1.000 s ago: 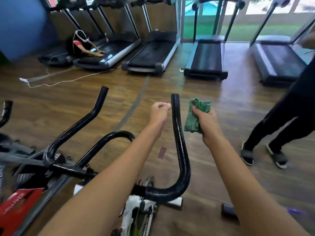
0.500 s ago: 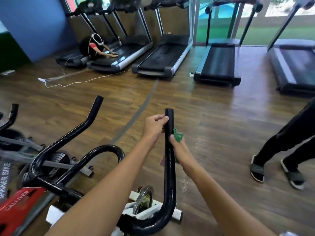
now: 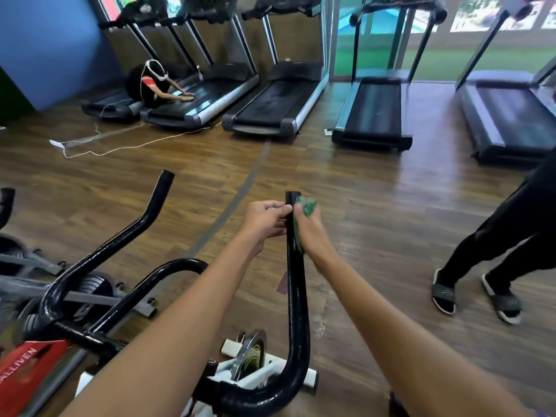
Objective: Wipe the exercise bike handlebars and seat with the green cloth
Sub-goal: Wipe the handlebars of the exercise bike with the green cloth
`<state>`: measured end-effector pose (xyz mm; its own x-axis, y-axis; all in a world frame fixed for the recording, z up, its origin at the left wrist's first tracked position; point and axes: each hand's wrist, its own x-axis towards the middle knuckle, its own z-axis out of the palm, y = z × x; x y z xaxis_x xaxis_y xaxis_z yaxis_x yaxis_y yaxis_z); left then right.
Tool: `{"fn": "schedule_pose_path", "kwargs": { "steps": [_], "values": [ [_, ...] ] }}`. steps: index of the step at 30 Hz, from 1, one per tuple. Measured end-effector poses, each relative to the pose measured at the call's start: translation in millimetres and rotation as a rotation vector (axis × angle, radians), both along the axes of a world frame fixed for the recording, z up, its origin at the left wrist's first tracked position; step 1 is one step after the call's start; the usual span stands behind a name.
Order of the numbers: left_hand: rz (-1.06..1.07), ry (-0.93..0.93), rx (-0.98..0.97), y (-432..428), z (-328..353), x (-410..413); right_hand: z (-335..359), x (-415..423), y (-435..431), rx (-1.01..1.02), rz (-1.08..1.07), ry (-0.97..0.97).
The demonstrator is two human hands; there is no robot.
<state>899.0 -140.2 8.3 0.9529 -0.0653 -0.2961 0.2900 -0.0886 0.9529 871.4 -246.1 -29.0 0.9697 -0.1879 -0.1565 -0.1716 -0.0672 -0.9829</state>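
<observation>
The exercise bike's black right handlebar (image 3: 296, 296) rises from the lower middle to a tip near the centre of the head view. My left hand (image 3: 264, 218) grips the bar just below its tip from the left side. My right hand (image 3: 310, 233) holds the green cloth (image 3: 307, 207) against the bar's right side, at about the same height. Most of the cloth is hidden behind my fingers and the bar. The left handlebar (image 3: 120, 245) and the inner loop (image 3: 168, 272) stand free to the left. The seat is out of view.
A person in black trousers and sandals (image 3: 505, 260) stands close on the right. Several treadmills (image 3: 270, 109) line the far wall, with another person (image 3: 153, 85) crouched on one. A second bike (image 3: 30, 266) stands at the left. A white cable (image 3: 120, 149) lies on the wooden floor.
My right hand has brought the cloth from beside the bar onto it and slid it up towards the tip. My left hand keeps its grip near the tip.
</observation>
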Motion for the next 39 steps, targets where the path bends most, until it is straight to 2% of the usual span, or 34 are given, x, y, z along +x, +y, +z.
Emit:
{"fn": "schedule_pose_path", "kwargs": {
  "steps": [2,4,9,13,19,22,26,30,34,39],
  "values": [
    [-0.007,0.001,0.002,0,2,-1,16,21,-2,-0.007,-0.021,-0.052],
    [-0.015,0.008,-0.010,0,4,-2,14,19,1,0.002,-0.028,-0.024],
    [-0.063,0.033,-0.043,5,6,1,-22,-78,19,-0.110,-0.024,0.228],
    [-0.085,0.019,-0.050,5,4,1,-13,-121,19,-0.254,0.043,0.433],
    [-0.105,0.007,-0.031,4,10,-4,-8,-68,20,-0.120,-0.040,0.353],
    [-0.098,0.024,-0.033,2,12,-6,-3,-121,29,-0.129,-0.076,0.331],
    [-0.111,0.057,-0.043,4,13,-5,-9,-212,57,-0.063,-0.139,0.423],
    [-0.113,0.042,-0.046,3,13,-7,-7,-186,53,-0.098,-0.212,0.415],
    [-0.212,-0.039,0.077,20,21,-14,-6,-160,47,-0.094,-0.207,0.398],
    [-0.320,-0.103,0.244,69,36,-67,-10,-197,61,0.218,-0.372,0.359]
  ]
}}
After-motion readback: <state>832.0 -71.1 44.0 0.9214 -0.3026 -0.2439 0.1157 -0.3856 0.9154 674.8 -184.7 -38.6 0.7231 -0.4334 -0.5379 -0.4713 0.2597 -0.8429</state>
